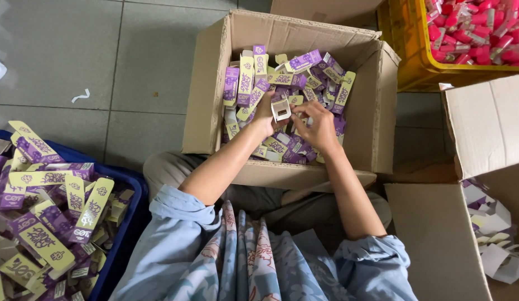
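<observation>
Nearest the camera, pale blue sleeves are pushed up above the person's bare forearms, which reach forward over the knees. To the left, a blue crate (131, 223) holds flat purple-and-yellow cartons. Farther out, the left hand (264, 116) and right hand (317, 127) meet over an open cardboard box (376, 111), their fingers grasping a small white folded carton (281, 108) between them, just above the purple-and-yellow cartons (281, 78) heaped inside. Beyond, at the far right, a yellow crate (407, 61) holds pink packets.
</observation>
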